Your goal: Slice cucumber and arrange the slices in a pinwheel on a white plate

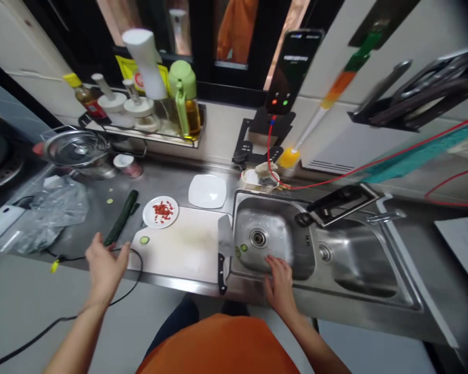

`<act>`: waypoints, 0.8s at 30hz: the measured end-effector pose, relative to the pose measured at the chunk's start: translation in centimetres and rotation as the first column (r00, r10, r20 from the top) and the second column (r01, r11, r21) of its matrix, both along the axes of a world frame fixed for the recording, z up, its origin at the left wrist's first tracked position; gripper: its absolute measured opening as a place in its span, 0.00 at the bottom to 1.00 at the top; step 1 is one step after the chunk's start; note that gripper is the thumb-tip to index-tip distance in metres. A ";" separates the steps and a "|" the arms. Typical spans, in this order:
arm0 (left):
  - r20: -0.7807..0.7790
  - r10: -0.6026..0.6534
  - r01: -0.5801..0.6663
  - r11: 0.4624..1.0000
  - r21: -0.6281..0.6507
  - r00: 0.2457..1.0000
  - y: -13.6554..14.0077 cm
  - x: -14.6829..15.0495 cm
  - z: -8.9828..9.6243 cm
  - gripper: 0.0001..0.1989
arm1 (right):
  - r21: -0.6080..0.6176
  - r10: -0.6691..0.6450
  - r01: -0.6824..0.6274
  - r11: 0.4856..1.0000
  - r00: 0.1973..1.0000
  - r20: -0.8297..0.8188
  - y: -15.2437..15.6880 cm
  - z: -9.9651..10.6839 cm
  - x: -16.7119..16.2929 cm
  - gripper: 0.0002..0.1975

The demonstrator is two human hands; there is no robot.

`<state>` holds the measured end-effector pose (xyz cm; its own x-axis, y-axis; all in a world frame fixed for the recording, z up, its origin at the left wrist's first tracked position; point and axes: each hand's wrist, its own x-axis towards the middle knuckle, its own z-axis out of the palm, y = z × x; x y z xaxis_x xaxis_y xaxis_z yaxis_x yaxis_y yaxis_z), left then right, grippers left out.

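My left hand (106, 265) is over the counter's front edge, fingers apart, by the near end of a dark green cucumber (120, 218). Whether it touches the cucumber I cannot tell. My right hand (280, 280) hovers at the front rim of the left sink basin (273, 218), fingers stretched out and nothing visible in them. Green slices (244, 248) lie in that basin. Between my hands is a white cutting board (179, 254) with one cucumber slice (144, 240) at its left. A kitchen knife (223, 249) rests along the board's right edge.
Behind the board stand a white plate of chopped red pieces (164, 212) and a bare white square plate (207, 191). Plastic bags (58, 208) lie at the left. A black faucet (335, 208) reaches over the sink; a dark cable (54, 322) hangs near my left hand.
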<state>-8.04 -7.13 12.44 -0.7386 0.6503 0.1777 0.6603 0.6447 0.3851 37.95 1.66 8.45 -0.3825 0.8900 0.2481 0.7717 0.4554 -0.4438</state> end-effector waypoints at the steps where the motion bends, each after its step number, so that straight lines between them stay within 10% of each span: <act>1: -0.002 -0.016 0.016 1.000 -0.003 1.000 -0.3 -0.5 -0.6 0.41 | -0.021 -0.012 0.012 1.000 1.000 -0.001 -0.7 -0.2 -1.8 0.27; 7: 0.056 -0.083 0.091 0.985 -0.148 0.995 -4.7 -6.0 -2.0 0.33 | -0.106 -0.105 0.109 0.988 0.993 0.049 -3.4 -0.6 -9.8 0.22; 13: -0.238 0.048 -0.072 0.993 -0.090 0.970 -6.1 -12.7 -0.6 0.31 | -0.316 -0.117 0.227 0.921 0.936 0.331 -4.7 -0.2 -13.2 0.18; 18: 0.101 -0.339 0.348 0.933 -0.095 0.935 -1.7 -8.5 -4.9 0.22 | -0.389 -0.074 0.294 0.873 0.869 0.490 -4.2 -0.8 -15.2 0.20; 24: 0.208 -0.385 0.406 0.911 -0.068 0.899 1.3 -4.6 -10.3 0.21 | -0.436 -0.123 0.372 0.820 0.857 0.500 -3.2 -2.0 -16.6 0.16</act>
